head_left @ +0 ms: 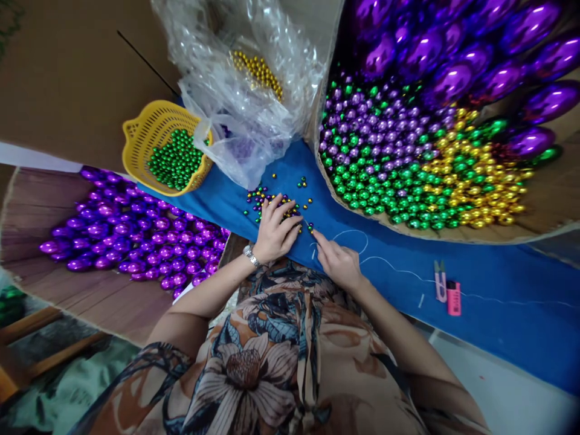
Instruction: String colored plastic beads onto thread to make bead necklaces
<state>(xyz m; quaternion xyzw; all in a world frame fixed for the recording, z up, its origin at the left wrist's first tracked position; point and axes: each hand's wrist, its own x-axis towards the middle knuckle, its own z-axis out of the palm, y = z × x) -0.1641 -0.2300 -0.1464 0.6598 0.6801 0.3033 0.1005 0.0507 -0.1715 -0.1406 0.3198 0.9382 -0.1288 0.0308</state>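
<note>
Small shiny beads (259, 194) in green, gold and purple lie loose on the blue cloth (399, 248). My left hand (275, 232) rests over this pile with its fingers spread, hiding some beads beneath. Just right of it, my right hand (338, 260) is closed in a pinch on a thin needle, whose tip points at the pile. A couple of beads (310, 228) show at the needle, close to the fingertips. White thread (385, 260) loops out from beside the right hand and trails to the right across the cloth.
A yellow basket (136, 148) holds green beads. Gold beads (258, 69) lie in a clear plastic bag (290, 115). A cardboard box (333, 187) contains beads and large purple ovals; another box (40, 272) holds purple ovals. Thread snips (439, 281) and a pink lighter (454, 299) lie right.
</note>
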